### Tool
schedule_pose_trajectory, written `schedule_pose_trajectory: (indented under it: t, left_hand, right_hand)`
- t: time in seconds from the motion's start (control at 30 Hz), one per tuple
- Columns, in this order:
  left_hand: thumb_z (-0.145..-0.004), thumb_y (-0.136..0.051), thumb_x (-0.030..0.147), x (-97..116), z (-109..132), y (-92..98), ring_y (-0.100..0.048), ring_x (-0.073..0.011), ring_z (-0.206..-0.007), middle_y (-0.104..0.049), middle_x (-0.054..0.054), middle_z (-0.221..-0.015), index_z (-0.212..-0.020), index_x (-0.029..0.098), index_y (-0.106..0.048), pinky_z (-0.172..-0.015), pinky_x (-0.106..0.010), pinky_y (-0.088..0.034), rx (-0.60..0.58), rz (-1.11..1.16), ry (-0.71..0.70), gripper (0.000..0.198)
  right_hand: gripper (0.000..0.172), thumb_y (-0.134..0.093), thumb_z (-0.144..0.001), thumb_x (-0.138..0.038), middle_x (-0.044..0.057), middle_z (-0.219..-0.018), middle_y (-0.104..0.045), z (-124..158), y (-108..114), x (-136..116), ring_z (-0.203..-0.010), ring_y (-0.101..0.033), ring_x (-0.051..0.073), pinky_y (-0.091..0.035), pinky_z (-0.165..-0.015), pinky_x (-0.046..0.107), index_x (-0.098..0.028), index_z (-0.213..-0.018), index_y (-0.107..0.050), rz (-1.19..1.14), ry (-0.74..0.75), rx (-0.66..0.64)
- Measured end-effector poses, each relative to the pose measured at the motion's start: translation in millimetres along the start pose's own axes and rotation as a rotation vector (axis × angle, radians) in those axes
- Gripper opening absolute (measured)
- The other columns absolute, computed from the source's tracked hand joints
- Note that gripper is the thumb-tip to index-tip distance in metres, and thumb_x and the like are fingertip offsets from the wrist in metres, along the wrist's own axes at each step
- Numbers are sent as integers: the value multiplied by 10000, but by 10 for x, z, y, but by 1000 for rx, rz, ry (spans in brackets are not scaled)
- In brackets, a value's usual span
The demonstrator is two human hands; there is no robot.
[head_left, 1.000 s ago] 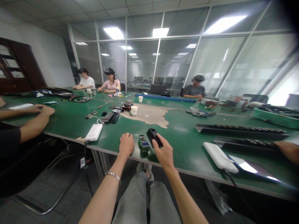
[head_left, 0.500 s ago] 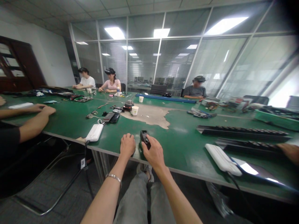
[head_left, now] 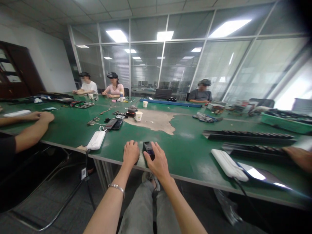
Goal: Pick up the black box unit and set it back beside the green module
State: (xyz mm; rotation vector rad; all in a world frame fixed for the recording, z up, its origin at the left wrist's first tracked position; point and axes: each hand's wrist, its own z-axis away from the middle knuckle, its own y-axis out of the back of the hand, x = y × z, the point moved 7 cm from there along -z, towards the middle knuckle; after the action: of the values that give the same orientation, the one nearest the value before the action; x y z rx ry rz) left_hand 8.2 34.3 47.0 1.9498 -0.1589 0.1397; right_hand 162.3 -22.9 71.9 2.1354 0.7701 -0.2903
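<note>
My left hand (head_left: 131,152) rests at the front edge of the green table, its fingers curled down. Something dark shows under its right side, but I cannot make out what it is. Just to the right, my right hand (head_left: 158,160) grips a small black box-shaped device (head_left: 147,146) between thumb and fingers. The device has a dark panel on its upper face, and the palm hides part of it. A small gap of table separates the two hands.
A white power bank (head_left: 96,140) with cable lies left, beside phones (head_left: 115,124). Paper cups (head_left: 138,116) stand beyond. At right are another white power bank (head_left: 229,165), black rails (head_left: 248,135) and a co-worker's hand (head_left: 298,158). Another person's arms (head_left: 36,126) rest at left.
The black device has turned in my right hand, so its upper face now shows more. My left hand stays curled at the table edge. The whole view has shifted slightly.
</note>
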Motion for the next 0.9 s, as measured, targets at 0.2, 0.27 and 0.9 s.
schedule_pose_trajectory:
  t: [0.2,0.27,0.9]
  left_hand:
    - [-976,-406,256,5,-12,-23,-474,-253,-1138,-550,-109,-1235,-1171,223,-615,-949,-388,-411,-6,-19,-2,288]
    - [-977,-402,261,9,-13,-24,-476,-256,-1131,-551,-108,-1238,-1173,220,-616,-945,-389,-412,6,-27,-10,292]
    - [-969,-408,267,1,-32,-60,-476,-259,-1118,-548,-110,-1240,-1178,217,-617,-947,-400,-415,17,-17,-18,300]
  right_hand:
    - [484,-520,-953,-364,168,-1488,-447,102,-98,-20,-1357,-443,292,-404,-1094,460,-171,-1397,-522,-13,110,-2]
    - [463,-507,-958,-329,162,-1511,-414,144,-115,0,-1380,-417,288,-404,-1099,452,-179,-1395,-523,-17,100,16]
    - [403,-488,-943,-281,140,-1189,-622,102,-25,-11,-1099,-587,243,-479,-955,377,-172,-1317,-591,16,-101,61]
